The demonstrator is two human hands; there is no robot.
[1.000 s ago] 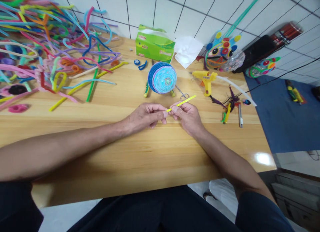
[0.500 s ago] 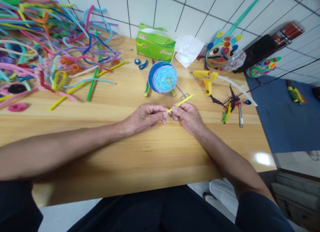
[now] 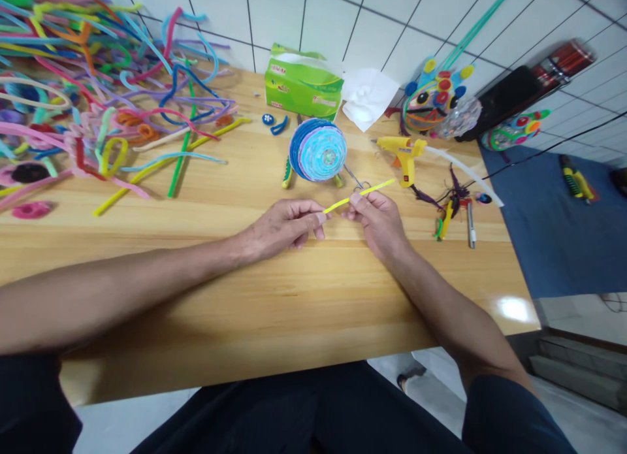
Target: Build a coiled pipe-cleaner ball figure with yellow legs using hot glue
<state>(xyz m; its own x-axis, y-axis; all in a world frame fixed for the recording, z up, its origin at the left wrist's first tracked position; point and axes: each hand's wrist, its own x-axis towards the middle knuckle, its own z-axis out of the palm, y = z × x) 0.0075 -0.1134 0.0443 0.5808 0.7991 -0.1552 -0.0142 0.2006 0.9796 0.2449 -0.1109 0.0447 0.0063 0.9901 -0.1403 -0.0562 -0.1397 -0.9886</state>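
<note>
A short yellow pipe cleaner [image 3: 340, 204] stretches between my two hands above the table. My left hand [image 3: 292, 227] pinches its lower left end between thumb and fingers. Further along, my right hand [image 3: 379, 222] grips it, with the free end sticking out to the upper right. Just beyond my hands stands a round coiled piece [image 3: 322, 150] in blue, purple and light blue. Green and yellow handles show at its lower edge. Scissors [image 3: 361, 185] lie behind my right hand, partly hidden by it and by the pipe cleaner.
Tangled pipe cleaners [image 3: 98, 95] heap at the left. A green tissue pack [image 3: 304, 85] stands by the tiled wall. To the right are a yellow glue gun [image 3: 404, 157], a utility knife [image 3: 471, 225], decorated crafts [image 3: 434, 101] and a dark flask [image 3: 514, 91].
My right hand has slid right along the pipe cleaner, away from my left hand. More of the yellow strip shows between them. My left hand has shifted slightly left.
</note>
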